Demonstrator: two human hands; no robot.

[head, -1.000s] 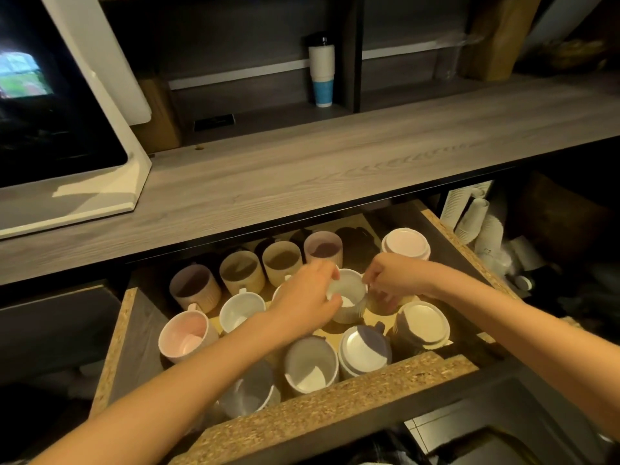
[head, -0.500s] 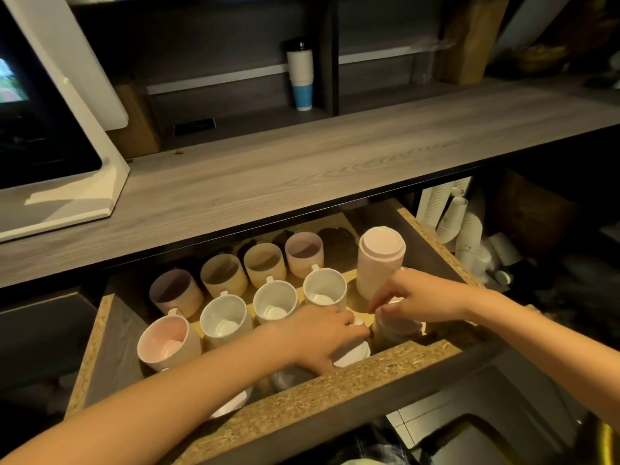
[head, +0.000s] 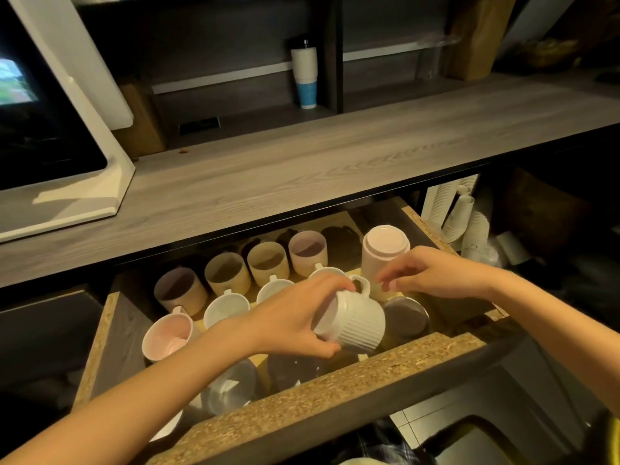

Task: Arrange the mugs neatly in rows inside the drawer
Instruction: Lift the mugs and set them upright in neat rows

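Glossy ribbed ceramic mug [head: 355,322], rough chipboard drawer [head: 322,391]

Below the counter [head: 335,156], which bears a screen [head: 40,135] at upper left, the open drawer [head: 335,384] in the lower middle holds a row of four mugs [head: 268,263] at the back, an upturned mug [head: 385,250] right of them, others in front.

Open chipboard drawer [head: 335,391] — mugs [head: 268,263] in rows, some upturned, pink mug [head: 167,337] left
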